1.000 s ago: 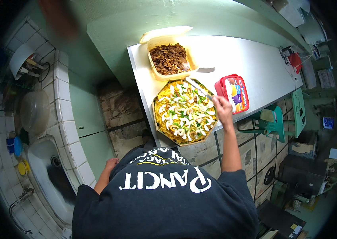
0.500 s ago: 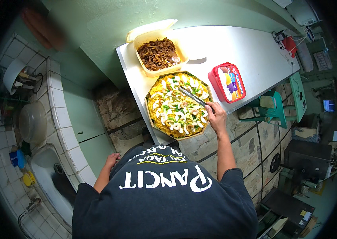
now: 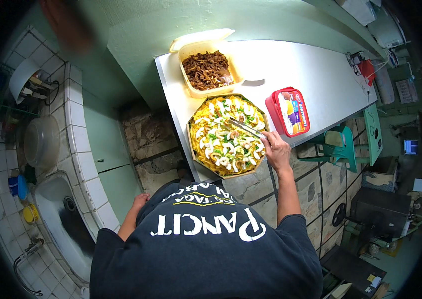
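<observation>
My right hand [image 3: 277, 150] is closed around the handle end of a pair of metal tongs [image 3: 247, 128]. The tongs' tips rest on or just over yellow noodles [image 3: 212, 137], which are topped with white egg-like slices, green bits and small brownish pieces. An octagonal tray [image 3: 231, 176] with a gold-coloured rim holds the noodles. Whether the tips grip anything is too small to tell. My left hand [image 3: 141, 200] hangs low by my side, partly behind my shirt, its fingers loosely curled and nothing visible in them.
Behind the tray stands a cream plastic container [image 3: 185, 74] of dark brown shredded food, its lid [image 3: 203, 39] tipped back. A red tub [image 3: 291, 112] sits right of the tray on the white table [image 3: 276, 57]. A sink [image 3: 54, 199] lies left; a green stool [image 3: 338, 142] stands right.
The whole view has shifted slightly, so the table things appear farther right and lower. The tongs' tips have come a little nearer to me over the noodles. My left hand stays by my side.
</observation>
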Motion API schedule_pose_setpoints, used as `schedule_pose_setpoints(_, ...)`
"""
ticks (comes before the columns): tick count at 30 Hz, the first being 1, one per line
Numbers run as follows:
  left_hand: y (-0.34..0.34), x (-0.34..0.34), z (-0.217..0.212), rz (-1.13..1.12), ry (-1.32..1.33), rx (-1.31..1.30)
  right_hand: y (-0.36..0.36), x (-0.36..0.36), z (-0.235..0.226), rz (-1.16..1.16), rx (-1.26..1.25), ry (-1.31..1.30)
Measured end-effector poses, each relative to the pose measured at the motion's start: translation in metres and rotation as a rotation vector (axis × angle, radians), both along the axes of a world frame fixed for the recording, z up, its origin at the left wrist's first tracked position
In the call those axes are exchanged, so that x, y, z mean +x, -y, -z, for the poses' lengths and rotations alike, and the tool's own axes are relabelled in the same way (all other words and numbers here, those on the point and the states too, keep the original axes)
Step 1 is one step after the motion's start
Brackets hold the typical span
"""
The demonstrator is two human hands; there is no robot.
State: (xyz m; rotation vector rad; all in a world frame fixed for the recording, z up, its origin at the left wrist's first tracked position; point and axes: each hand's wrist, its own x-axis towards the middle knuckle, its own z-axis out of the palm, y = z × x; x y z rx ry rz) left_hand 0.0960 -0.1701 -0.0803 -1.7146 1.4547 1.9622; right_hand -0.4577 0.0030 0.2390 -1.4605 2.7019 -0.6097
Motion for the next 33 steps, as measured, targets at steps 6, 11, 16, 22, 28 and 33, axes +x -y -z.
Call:
schedule_pose_setpoints(6,0.004,0.003,0.009,0.301,-0.108,-0.332,0.001,-0.006,-0.013,0.047,-0.186,0.178)
schedule_pose_setpoints(11,0.005,-0.005,-0.002,0.176,-0.016,-0.165,0.068,-0.028,-0.013,0.009,-0.327,0.146)
schedule_pose_setpoints(16,0.001,-0.011,0.000,0.273,-0.070,-0.250,0.174,-0.040,0.005,0.041,0.062,0.017)
schedule_pose_setpoints(22,-0.015,0.023,0.002,0.218,-0.030,-0.270,0.255,-0.049,0.006,-0.020,0.171,-0.147)
schedule_pose_setpoints(28,-0.033,0.055,0.022,0.277,-0.156,-0.394,0.286,-0.041,0.005,-0.333,0.135,-0.329)
schedule_pose_setpoints(33,-0.026,0.053,0.027,0.893,0.129,-0.640,0.277,-0.048,-0.003,-0.258,0.082,-0.302)
